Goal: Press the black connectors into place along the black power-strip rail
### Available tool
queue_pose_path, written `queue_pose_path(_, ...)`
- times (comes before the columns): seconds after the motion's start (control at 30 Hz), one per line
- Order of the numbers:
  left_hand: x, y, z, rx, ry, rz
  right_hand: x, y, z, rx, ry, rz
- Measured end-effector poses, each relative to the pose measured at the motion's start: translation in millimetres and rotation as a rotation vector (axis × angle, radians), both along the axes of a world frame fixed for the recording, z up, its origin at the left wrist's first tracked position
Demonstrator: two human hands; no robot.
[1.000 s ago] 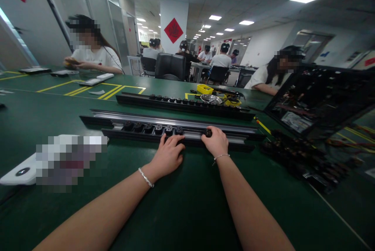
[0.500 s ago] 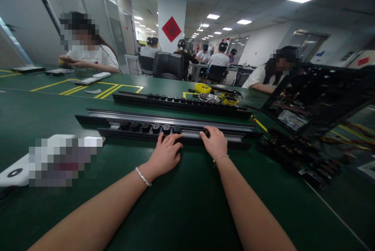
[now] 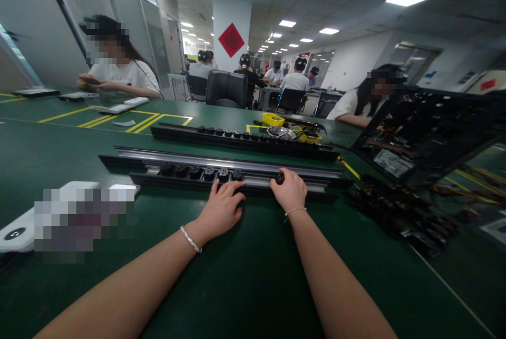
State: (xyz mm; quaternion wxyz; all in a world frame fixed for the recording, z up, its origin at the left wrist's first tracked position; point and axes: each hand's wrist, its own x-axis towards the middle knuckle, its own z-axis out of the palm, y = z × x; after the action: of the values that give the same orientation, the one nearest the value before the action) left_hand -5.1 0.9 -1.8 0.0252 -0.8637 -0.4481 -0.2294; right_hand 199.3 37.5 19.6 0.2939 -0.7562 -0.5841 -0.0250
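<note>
In front of me lies a long black metal channel [image 3: 312, 195], open at the top. A row of round black socket modules [image 3: 209, 173] fills its left half. My left hand [image 3: 223, 202] rests its spread fingertips on the channel's front edge, by the rightmost module of that row. Farther right, my right hand [image 3: 290, 190] pinches a single black socket module [image 3: 280, 177] between thumb and forefinger, over the bare stretch of the channel. The fingers behind that module are partly hidden.
Behind are an empty black channel [image 3: 130, 153] and a filled one [image 3: 245, 142]. Yellow bins [image 3: 272, 119] and a metal dish [image 3: 280, 132] stand beyond. At right lie a heap of black parts [image 3: 411, 212] and a tilted dark panel [image 3: 430, 133]; at left, a white device [image 3: 23, 228]. People sit around.
The module in my right hand shows more of its round face than before. Both hands have otherwise stayed almost in place.
</note>
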Motion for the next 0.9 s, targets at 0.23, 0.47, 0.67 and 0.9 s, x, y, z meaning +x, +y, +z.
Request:
queue_pose_path(0.23,0.3,-0.9,2.1,-0.009,-0.003,0.002,3.7,-1.7,2.8,-0.029,-0.005,-0.004)
queue_pose_path(0.47,0.2,-1.0,2.0,-0.011,-0.003,-0.001,4.7,-3.4,0.8,-0.007,-0.001,-0.048)
queue_pose_path(0.67,0.4,-1.1,3.2,-0.011,0.000,0.002,6.8,-3.3,1.8,-0.021,0.007,-0.047)
queue_pose_path(0.9,0.5,-1.2,2.4,-0.006,-0.001,0.001,13.0,-2.8,1.0,-0.023,0.013,-0.044)
